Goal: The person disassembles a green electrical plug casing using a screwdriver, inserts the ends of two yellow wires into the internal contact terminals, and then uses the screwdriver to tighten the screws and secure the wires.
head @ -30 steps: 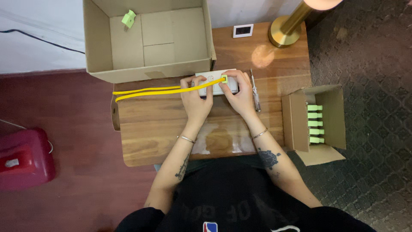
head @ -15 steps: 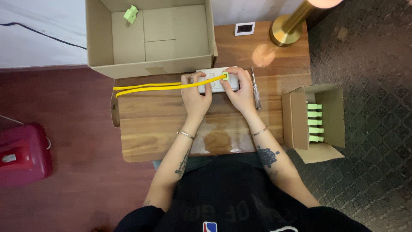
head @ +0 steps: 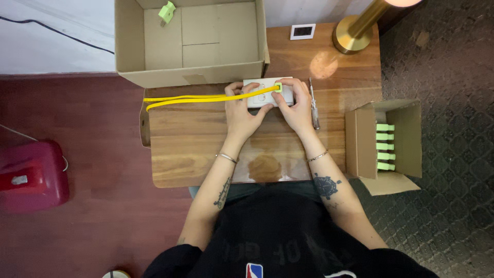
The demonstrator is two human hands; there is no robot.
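Observation:
A white socket block (head: 260,93) lies on the wooden table (head: 185,149) in front of the big open cardboard box (head: 190,44). A light green plug (head: 278,86) sits in it, with a yellow cable (head: 195,98) running left across the table to its edge. My left hand (head: 242,114) grips the block's left end, fingers over the cable. My right hand (head: 295,109) holds the block's right end, its fingers at the plug.
A green plug (head: 166,11) lies inside the big box. A screwdriver (head: 313,103) rests right of my hands. A small box (head: 383,141) at the right holds several green plugs. A brass lamp base (head: 355,32), a small square device (head: 302,31) and a red case (head: 31,175) are around.
The view has shifted slightly. My hands stay on the socket block, and the yellow cable lies a little straighter across the table.

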